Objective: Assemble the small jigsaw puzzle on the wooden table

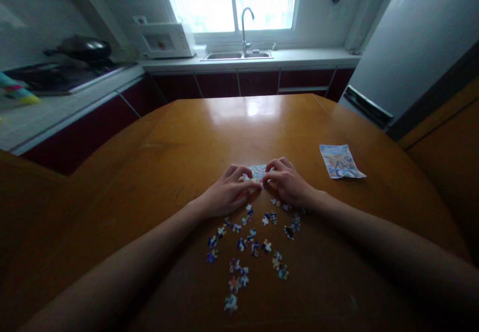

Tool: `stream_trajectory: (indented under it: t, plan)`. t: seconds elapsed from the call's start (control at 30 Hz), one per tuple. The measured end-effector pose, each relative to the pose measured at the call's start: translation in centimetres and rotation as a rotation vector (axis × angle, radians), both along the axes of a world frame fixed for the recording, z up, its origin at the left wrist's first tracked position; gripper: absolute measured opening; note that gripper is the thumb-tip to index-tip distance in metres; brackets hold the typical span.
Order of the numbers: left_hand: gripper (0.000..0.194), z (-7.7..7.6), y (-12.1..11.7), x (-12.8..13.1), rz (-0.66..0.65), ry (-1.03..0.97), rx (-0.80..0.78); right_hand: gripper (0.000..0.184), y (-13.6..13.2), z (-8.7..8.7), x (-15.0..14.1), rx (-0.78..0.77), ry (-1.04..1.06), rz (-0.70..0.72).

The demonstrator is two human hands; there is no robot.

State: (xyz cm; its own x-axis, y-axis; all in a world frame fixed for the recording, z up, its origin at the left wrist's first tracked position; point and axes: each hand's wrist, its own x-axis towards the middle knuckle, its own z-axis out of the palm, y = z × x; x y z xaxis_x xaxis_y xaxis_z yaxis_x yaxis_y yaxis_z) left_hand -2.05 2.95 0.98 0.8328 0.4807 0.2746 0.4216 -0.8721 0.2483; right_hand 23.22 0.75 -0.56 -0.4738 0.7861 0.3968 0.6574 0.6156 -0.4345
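A small assembled section of jigsaw puzzle (258,171), pale and many-coloured, lies on the wooden table between my hands. My left hand (225,190) is at its left side, with curled fingers on the edge and the thumb stretched along the near side. On the opposite side, my right hand (287,182) has its bent fingers and thumb pressed at the right edge. Both hands cover parts of the section, and any single piece under the fingertips is too small to make out. Loose jigsaw pieces (241,243) lie scattered nearer to me, between my forearms.
A creased printed sheet (340,161) lies to the right on the table (179,137). Beyond the table's far edge runs a counter with a sink (224,56) and tap. A wok (84,48) sits on the stove at left; a fridge (415,47) stands at right.
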Motion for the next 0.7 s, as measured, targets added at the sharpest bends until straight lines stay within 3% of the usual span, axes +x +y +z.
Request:
stream_trajectory:
  t: [0.7]
  plan:
    - [0.034, 0.24, -0.22, 0.15, 0.002, -0.025, -0.022, 0.015, 0.04, 0.11, 0.15, 0.013, -0.005, 0.014]
